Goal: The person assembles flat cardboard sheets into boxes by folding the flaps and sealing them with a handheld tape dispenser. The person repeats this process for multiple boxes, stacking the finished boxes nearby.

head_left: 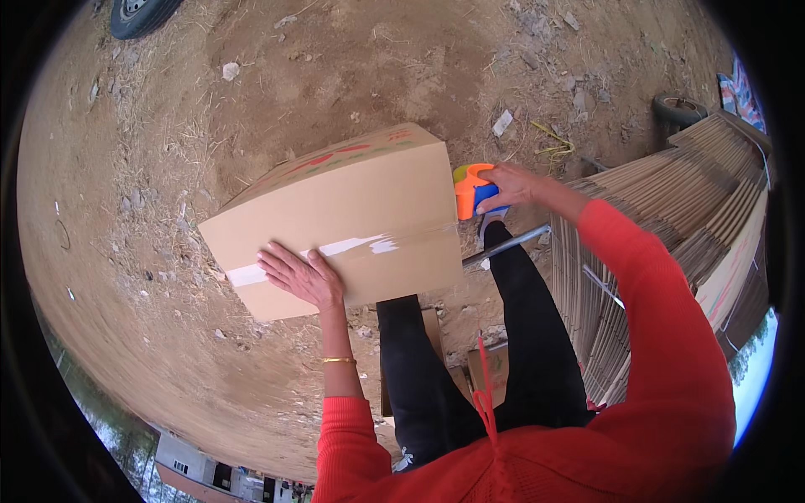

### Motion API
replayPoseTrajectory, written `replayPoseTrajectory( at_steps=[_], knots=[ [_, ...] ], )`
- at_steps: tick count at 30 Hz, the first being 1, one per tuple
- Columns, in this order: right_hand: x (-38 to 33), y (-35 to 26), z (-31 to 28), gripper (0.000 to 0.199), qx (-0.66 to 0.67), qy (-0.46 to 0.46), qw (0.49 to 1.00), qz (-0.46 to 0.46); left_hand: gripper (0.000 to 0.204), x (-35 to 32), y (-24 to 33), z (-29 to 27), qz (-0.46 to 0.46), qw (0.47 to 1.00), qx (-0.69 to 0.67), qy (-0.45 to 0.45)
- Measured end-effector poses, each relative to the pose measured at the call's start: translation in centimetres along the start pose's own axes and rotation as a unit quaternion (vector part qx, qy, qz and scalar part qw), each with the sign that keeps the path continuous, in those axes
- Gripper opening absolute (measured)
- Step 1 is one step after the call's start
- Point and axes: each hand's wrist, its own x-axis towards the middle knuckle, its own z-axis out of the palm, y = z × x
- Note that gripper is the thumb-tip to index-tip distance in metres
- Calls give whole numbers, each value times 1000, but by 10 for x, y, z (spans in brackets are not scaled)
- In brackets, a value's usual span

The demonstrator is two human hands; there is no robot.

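A large brown cardboard box (394,201) stands in front of me, with a strip of clear tape (348,245) along the seam of the face toward me. My left hand (303,277) lies flat on that face, fingers spread over the tape, holding nothing. At the box's right edge, my right hand (510,186) is wrapped round an orange and blue tape dispenser (470,194). The dispenser is against or very near the box's right side. Red and green print shows on the box's far face.
A tall stack of flattened cardboard (620,243) stands at my right, close to my right arm. A metal bar (507,245) runs beside my leg. Tyres (142,15) lie at the far left and far right. The dirt ground (151,277) holds stones, straw and scraps.
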Motion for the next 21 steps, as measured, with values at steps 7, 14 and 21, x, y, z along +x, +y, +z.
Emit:
replayPoseTrajectory(
  at_steps=[7,14,21],
  knots=[
    [33,28,19,75,17,18,994,-104,77,-13,53,5,29,999,19,-8],
    [68,58,56,71,84,82,990,-76,76,-18,50,7,18,999,30,-14],
    [74,52,57,69,80,68,994,-15,75,-16,44,10,15,999,41,-17]
  ],
)
